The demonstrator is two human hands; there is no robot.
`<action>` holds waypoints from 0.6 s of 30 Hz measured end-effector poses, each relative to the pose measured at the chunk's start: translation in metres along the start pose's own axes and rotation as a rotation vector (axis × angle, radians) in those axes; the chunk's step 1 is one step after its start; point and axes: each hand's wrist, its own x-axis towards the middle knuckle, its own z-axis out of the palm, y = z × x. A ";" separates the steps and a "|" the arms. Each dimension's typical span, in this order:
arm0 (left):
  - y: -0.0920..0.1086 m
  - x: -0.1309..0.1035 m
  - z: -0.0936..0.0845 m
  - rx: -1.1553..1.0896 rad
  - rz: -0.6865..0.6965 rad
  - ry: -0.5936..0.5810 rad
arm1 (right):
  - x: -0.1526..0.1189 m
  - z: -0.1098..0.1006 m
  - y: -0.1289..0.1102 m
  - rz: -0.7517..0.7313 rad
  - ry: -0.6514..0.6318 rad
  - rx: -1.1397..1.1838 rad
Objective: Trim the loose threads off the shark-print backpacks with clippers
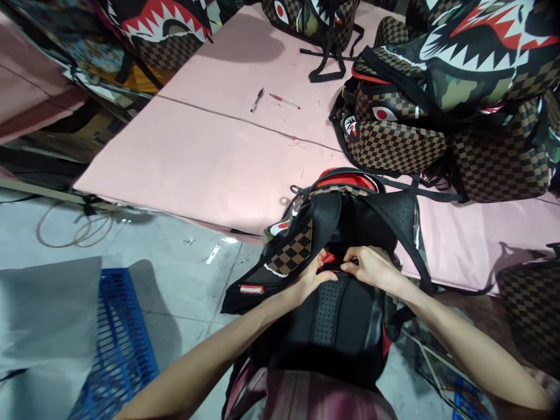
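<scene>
Both your hands [341,267] part-curled, fingers pinching at the black backpack's [350,315] opening (red lining showing), beside the pink counter [196,146].

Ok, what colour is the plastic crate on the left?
The crate is blue; head view shows it.

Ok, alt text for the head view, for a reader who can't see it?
A person's bare left hand and right hand work at a red-lined opening in a black padded backpack with brown checkered trim, its top over a pink table. Shark-mouth backpacks are piled at right; a clear black-capped pen and slim red pen lie beyond.
</scene>
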 end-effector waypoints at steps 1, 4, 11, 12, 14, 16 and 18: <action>0.001 0.000 0.000 -0.007 -0.001 -0.005 | 0.000 0.000 0.000 0.001 -0.010 -0.034; 0.003 0.001 -0.001 -0.028 -0.021 -0.030 | 0.003 0.004 -0.003 0.008 -0.023 -0.085; -0.003 0.003 0.002 -0.097 -0.094 -0.025 | 0.009 0.007 -0.003 0.007 0.045 0.139; -0.005 0.003 0.002 -0.104 -0.087 -0.028 | 0.008 0.006 -0.001 0.007 0.051 0.158; -0.008 0.001 0.002 -0.113 -0.067 -0.034 | 0.005 0.004 0.002 0.009 0.050 0.122; -0.012 -0.001 0.002 -0.111 -0.053 -0.032 | 0.003 0.003 0.004 0.013 0.040 0.027; -0.017 -0.002 0.004 -0.100 -0.051 -0.014 | 0.001 0.002 0.004 0.020 0.030 -0.029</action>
